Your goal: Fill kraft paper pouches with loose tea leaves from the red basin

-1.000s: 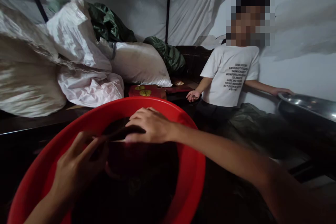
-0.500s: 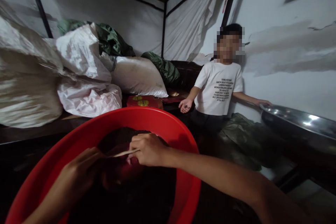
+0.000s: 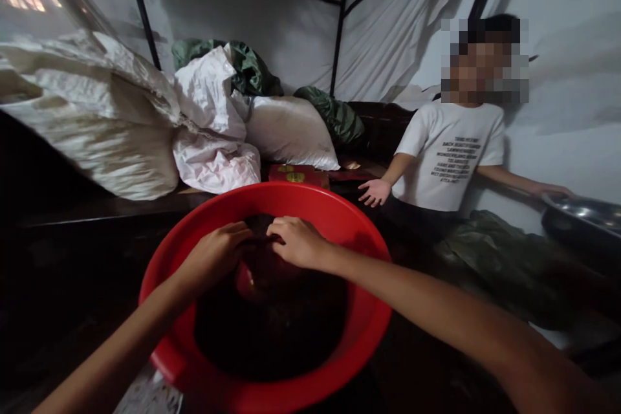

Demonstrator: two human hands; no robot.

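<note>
A large red basin stands in front of me, with dark contents whose kind I cannot make out. Over it my left hand and my right hand are closed on the upper edge of a dark red bag. The bag hangs down inside the basin, and a small yellowish spot shows on it. Shadow hides most of the bag and the fingertips.
Behind the basin lie a red box, a white sack and other bulky sacks. At the right a person holds one palm open and rests the other hand on a metal bowl.
My view has shifted left, with more of the basin showing. My hands are closer together, and the pale strip between them no longer shows. Dark bits on the other person's palm are gone.
</note>
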